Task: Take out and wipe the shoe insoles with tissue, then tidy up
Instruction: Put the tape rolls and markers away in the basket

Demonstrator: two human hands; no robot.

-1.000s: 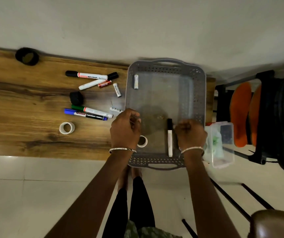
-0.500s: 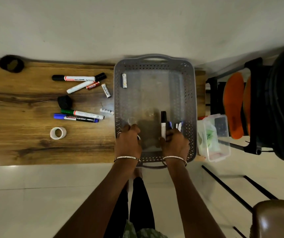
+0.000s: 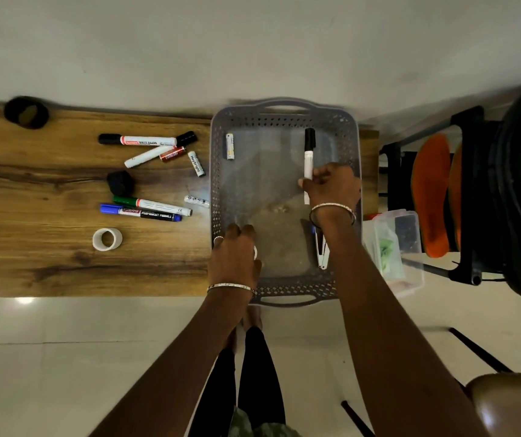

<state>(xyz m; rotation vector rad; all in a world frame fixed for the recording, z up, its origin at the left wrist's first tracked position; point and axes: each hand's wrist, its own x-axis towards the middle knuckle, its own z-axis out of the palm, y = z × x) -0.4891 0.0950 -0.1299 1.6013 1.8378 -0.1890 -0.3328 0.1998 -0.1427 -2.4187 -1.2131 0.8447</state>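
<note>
While over basket point(image 3: 218, 171), marker point(image 3: 308, 154) between fingers point(image 3: 321, 175)

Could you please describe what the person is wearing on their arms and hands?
Both forearms are bare, with no sleeves in view. The left hand has a thin metallic bangle at its wrist and a ring on one finger. The right hand wears a similar bangle, with a thin dark band beside it.
</note>
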